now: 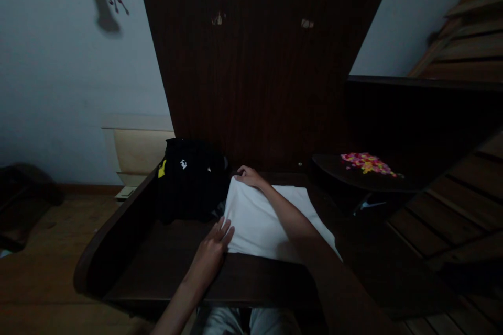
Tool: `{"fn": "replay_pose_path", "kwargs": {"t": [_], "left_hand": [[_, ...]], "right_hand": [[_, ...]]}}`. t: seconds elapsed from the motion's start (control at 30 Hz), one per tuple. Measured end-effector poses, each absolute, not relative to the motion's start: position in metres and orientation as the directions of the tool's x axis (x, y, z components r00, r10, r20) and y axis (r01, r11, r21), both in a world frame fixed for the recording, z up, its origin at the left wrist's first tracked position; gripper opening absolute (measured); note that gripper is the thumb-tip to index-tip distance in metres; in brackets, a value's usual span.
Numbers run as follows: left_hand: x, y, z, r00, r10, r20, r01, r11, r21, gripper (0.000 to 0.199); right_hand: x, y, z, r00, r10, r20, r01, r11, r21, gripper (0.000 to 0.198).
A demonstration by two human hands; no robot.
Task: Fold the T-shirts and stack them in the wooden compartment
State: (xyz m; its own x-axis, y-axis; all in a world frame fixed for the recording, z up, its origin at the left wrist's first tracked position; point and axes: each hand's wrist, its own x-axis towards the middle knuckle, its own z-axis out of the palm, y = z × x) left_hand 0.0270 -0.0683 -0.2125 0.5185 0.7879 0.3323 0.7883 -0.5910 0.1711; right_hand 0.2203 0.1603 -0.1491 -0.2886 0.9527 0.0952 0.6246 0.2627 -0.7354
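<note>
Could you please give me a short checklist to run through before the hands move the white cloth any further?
1. Left hand at the left edge of the white cloth: ok, fingers at that edge.
2. Right hand at the cloth's far left corner: ok.
3. Firm grip by both hands: cannot tell; the picture is too dim.
4. Cloth lying fully smooth: not ok; soft creases show near the right hand.
5. Black bundle free of the cloth: cannot tell; it sits close beside the left edge.
6. Small pink and yellow pieces apart from the cloth: ok, off to the right.
</note>
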Motion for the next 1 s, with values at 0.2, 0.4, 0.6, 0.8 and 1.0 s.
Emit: {"fn": "replay_pose_path", "kwargs": {"t": [0.2,0.4,0.6,0.8,1.0], "left_hand": [[0.045,-0.071,-0.198,0.673,0.637,0.376,0.678,-0.734,0.032,0.06],[0.062,-0.079,-0.193,0.744,0.594,0.305,0.614,-0.789,0.038,0.058],[0.061,-0.081,-0.197,0.748,0.596,0.292,0.606,-0.793,0.067,0.065],[0.085,-0.081,-0.196,0.766,0.557,0.322,0.595,-0.803,-0.027,0.059],[0.125,-0.078,-0.198,0.804,0.487,0.341,0.531,-0.846,-0.044,0.047]], "right_hand": [[0.283,0.16,-0.141,-0.377,0.913,-0.154,0.6,0.114,-0.792,0.036],[0.298,0.158,-0.146,-0.397,0.911,-0.114,0.566,0.145,-0.811,0.013],[0.295,0.157,-0.159,-0.347,0.937,0.043,0.593,0.255,-0.764,0.011],[0.329,0.154,-0.157,-0.292,0.956,0.012,0.714,0.227,-0.663,0.025],[0.383,0.15,-0.138,-0.356,0.897,-0.264,0.819,0.163,-0.551,0.015]]}}
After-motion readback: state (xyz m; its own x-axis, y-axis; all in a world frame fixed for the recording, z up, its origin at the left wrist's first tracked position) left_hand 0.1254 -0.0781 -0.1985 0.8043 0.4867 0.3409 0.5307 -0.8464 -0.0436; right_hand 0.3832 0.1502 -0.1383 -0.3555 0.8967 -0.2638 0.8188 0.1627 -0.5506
